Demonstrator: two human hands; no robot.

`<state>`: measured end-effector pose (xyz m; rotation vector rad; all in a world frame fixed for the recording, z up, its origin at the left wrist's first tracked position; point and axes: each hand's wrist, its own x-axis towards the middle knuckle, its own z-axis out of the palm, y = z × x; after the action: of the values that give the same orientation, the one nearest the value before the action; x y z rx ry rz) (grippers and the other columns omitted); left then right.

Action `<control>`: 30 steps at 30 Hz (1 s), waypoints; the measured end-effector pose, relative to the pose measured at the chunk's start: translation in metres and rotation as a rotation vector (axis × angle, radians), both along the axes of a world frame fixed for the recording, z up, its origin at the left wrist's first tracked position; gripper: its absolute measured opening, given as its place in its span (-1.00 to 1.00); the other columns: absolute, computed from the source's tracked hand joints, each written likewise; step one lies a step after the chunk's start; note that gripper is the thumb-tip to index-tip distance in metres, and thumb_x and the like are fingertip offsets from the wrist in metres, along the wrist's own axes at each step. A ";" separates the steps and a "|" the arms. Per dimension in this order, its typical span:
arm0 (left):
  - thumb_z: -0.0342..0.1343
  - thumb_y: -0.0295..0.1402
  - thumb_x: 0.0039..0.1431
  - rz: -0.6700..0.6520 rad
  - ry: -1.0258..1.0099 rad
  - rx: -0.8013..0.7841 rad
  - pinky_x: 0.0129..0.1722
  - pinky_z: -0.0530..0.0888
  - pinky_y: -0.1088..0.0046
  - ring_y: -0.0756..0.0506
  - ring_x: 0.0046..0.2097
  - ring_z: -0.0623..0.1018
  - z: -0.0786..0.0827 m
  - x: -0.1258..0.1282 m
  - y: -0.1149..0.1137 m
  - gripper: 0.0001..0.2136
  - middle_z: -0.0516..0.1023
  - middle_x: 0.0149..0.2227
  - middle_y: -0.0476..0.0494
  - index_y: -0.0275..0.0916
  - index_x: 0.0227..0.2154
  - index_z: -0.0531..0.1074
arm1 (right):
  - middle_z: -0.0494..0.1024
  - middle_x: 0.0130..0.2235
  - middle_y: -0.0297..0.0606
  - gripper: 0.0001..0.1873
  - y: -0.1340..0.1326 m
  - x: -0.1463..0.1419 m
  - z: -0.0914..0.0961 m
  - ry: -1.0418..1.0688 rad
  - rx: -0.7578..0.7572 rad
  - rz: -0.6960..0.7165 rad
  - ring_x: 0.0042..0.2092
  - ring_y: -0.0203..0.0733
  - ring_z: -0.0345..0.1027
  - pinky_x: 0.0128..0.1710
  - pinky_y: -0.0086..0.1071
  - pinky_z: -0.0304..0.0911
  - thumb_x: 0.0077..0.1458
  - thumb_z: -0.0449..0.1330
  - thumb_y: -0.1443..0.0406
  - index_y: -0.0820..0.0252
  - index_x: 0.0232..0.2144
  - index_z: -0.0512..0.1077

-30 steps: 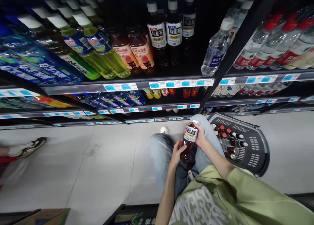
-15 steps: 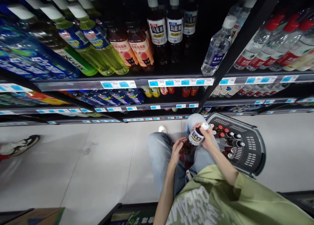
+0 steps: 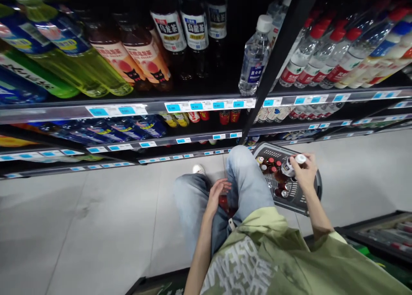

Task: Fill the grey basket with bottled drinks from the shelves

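With its fingers wrapped near the white cap, my right hand [image 3: 305,171] holds a dark oolong tea bottle [image 3: 287,168] with a white label. The bottle is tilted over the grey shopping basket [image 3: 313,200], its lower end among other bottles. Several small bottles with red caps [image 3: 272,164] and others with clear ends lie in that basket. My left hand [image 3: 219,193] holds nothing; its fingers are loosely stretched out above my knees. Something red [image 3: 225,204] shows between my legs below it, too hidden to name.
In front stands a drinks shelf [image 3: 206,105] with price tags along its edges. It bears oolong tea bottles [image 3: 195,28], peach-coloured tea bottles [image 3: 149,65], a clear water bottle [image 3: 254,61] and red-capped bottles [image 3: 309,56]. Another shelf [image 3: 386,239] is behind me at the right.
My right hand has carried the oolong tea bottle from my lap rightward over the basket. My left hand has come off the bottle. The view has shifted to the right.
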<state>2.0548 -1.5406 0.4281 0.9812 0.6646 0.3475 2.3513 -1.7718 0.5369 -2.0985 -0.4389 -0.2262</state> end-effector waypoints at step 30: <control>0.24 0.14 0.22 -0.301 0.400 0.141 -0.19 0.56 0.27 -0.20 -0.18 0.64 -0.004 0.011 -0.004 -0.49 0.69 -0.20 -0.23 -0.23 -0.08 0.61 | 0.61 -0.08 0.15 -0.54 -0.100 0.068 -0.271 0.706 -0.795 -0.332 -0.12 0.02 0.46 -0.10 -0.23 0.25 0.23 0.23 0.18 0.41 0.06 0.51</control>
<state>2.0657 -1.5448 0.4238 1.2831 0.8461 -0.0732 2.4193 -1.8716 0.2659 -2.8162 0.3104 0.5898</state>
